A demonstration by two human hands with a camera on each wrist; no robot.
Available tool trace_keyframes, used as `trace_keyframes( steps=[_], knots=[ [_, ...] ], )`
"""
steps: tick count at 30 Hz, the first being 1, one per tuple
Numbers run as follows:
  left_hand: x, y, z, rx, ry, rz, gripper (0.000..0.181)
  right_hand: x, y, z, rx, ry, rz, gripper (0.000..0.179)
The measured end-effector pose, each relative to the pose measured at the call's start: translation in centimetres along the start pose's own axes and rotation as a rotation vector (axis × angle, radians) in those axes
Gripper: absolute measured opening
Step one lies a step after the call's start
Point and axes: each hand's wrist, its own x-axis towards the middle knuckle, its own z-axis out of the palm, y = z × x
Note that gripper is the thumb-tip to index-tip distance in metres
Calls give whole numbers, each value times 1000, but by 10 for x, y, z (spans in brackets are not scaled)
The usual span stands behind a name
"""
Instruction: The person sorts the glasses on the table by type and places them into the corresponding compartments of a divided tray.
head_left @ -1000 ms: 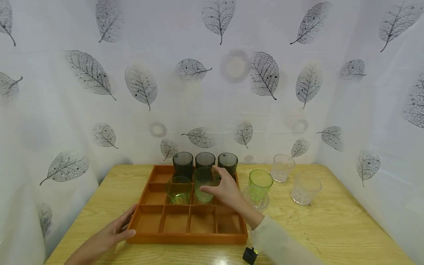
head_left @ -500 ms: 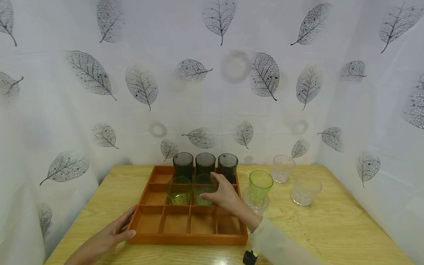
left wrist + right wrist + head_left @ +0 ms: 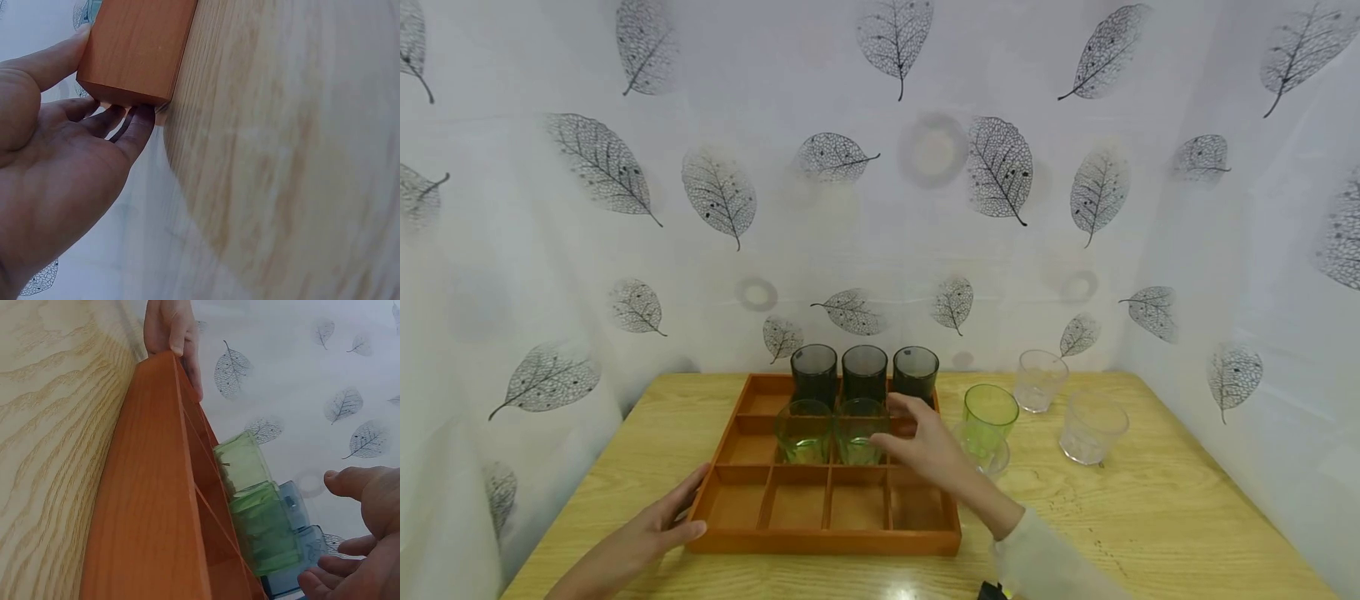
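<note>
An orange-brown wooden tray (image 3: 823, 542) with compartments lies on the table. My left hand (image 3: 643, 529) holds its front left corner; in the left wrist view the thumb lies on one face of the tray (image 3: 140, 53) and the fingertips against another. My right hand (image 3: 928, 446) is just right of a green glass (image 3: 857, 433) in the middle row, thumb and fingers spread, holding nothing. In the right wrist view a gap shows between that hand (image 3: 369, 531) and the glasses. Another green glass (image 3: 805, 433) stands to its left. Three dark grey glasses, one the leftmost dark glass (image 3: 814, 375), fill part of the back row.
Right of the tray stand a yellow-green glass (image 3: 990, 412) and two clear glasses, a rear one (image 3: 1040, 383) and a front one (image 3: 1092, 429). A clear round item (image 3: 996, 461) sits by the yellow-green glass. A leaf-print curtain (image 3: 880, 233) surrounds the table.
My right hand lowered the second green glass into the middle row, let go of it and drew off slightly to the right. The left hand stayed on the tray corner.
</note>
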Motion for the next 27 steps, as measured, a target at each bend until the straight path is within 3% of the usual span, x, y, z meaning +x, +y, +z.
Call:
trace_keyframes(
  steps=[11, 20, 27],
  knots=[
    [0, 0, 0, 11, 7, -10, 77, -27, -4, -43, 62, 1, -9, 65],
    [0, 0, 0, 8, 2, 6, 77, -50, 7, -82, -20, 110, -71, 57],
    [0, 1, 0, 2, -11, 1, 76, -71, 16, -110, -62, 174, -48, 53]
  ],
)
